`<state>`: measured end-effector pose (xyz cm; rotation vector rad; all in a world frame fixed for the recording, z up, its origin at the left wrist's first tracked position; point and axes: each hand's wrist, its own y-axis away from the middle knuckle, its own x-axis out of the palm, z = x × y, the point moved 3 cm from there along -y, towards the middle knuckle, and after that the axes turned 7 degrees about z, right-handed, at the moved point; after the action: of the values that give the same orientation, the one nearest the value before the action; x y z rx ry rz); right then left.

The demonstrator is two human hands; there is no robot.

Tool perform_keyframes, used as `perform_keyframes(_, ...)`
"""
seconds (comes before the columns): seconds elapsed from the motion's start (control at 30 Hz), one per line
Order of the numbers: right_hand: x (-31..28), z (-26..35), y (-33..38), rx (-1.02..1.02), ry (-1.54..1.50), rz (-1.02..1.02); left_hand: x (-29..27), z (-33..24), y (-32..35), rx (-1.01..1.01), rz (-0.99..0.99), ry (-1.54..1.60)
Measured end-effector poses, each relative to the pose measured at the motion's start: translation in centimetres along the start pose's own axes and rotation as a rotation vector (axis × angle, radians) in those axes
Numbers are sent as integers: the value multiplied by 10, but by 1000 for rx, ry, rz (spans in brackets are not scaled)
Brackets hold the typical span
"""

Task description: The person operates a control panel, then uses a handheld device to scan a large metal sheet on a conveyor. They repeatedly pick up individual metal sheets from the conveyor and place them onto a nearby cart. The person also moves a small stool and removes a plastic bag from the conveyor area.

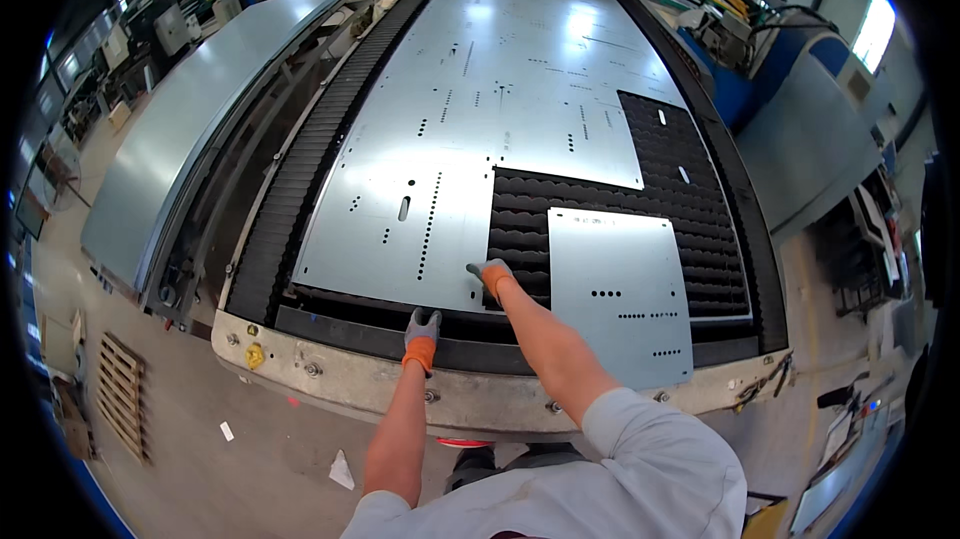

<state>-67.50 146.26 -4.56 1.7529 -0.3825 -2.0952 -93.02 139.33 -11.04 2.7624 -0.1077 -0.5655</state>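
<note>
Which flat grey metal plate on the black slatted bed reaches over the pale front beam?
The small rectangular plate, right of the gloved right hand: it alone lies across the pale front beam; the other grey plates end before it.

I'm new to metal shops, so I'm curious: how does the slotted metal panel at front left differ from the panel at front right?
The slotted panel has an oblong slot; the right panel shows only small holes. The slotted panel stops short of the pale front rail, while the right panel reaches onto it. Both are flat, greyish sheet metal with rows of holes.
</note>
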Motion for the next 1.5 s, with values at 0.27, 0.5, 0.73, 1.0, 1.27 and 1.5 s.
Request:
perform_keyframes(0.27, -26, -50, 0, 173, -1233, -220, 7, -38, -2, -142, -89, 522)
perform_keyframes(0.5, -93, -43, 31, -64, -1620, -543, -32, -121, 28, 325, -406, 340)
perform_keyframes(0.73, -90, -70, 42, -71, -1527, -667, 6, -218, 65, 174, 314, 1117)
perform_keyframes(1.0, -125, -88, 58, 258, -1701, -396, 18, -198, 40, -83, 290, 1032)
perform_keyframes(1.27, -71, -59, 37, -18, -1803, -728, 32, -269, 51, 73, 558, 1362)
perform_keyframes(1.5, -28, -146, -4, 144, -2011, -486, 31, -212, 77, -41, 201, 1443)
